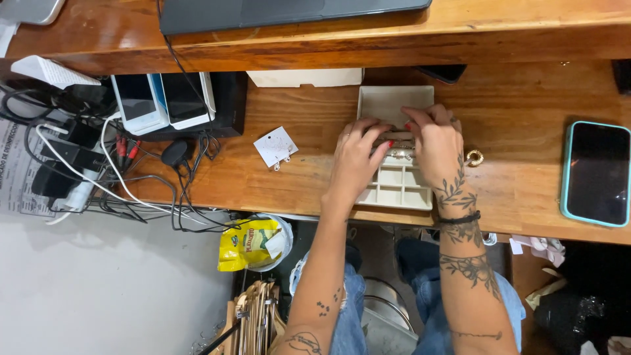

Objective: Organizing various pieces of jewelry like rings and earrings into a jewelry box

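A cream tray with small square compartments (396,190) lies on the wooden desk (519,184), its lid (388,102) open at the far side. My left hand (355,161) and my right hand (437,141) rest on the tray's middle. Between their fingertips is a small metallic piece of jewellery (398,151), pinched from both sides. A gold ring-shaped piece (474,158) lies on the desk just right of my right hand. A white card with earrings (275,146) sits to the left of my left hand.
A phone in a teal case (596,173) lies at the right. Several phones (163,100) stand upright at the left beside a tangle of cables and chargers (98,171). A laptop (289,13) sits on the upper shelf. Below the desk is a bucket with a yellow bag (253,244).
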